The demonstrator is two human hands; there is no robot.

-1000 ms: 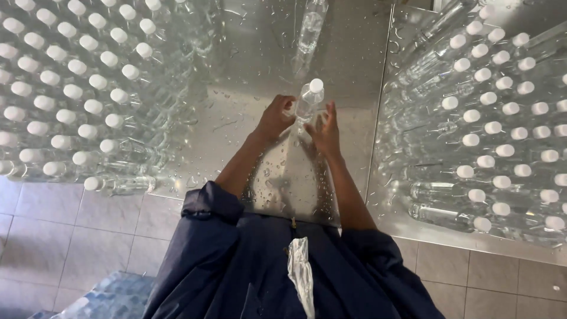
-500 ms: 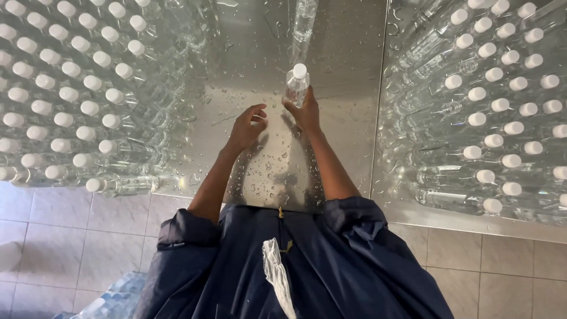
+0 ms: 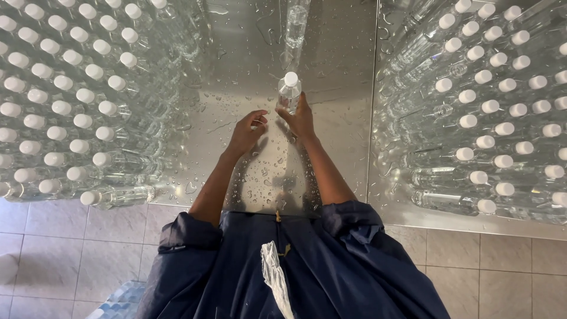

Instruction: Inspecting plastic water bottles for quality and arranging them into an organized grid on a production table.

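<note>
Gripping one clear capped bottle (image 3: 289, 93) in your right hand (image 3: 301, 120), fingers clamped on it, left hand (image 3: 247, 131) loosely curled and empty; stacked bottles (image 3: 71, 94) flank both sides, this one still unplaced.

The right hand (image 3: 302, 118) grips a clear white-capped bottle (image 3: 289, 93) above the wet steel desk (image 3: 331, 53); the left hand (image 3: 246, 133) hovers beside it, empty.

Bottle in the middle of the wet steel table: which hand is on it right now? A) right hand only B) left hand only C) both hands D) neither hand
A: the right hand grips the upright clear bottle with the white cap, while the left hand is open beside it, not touching.
</note>
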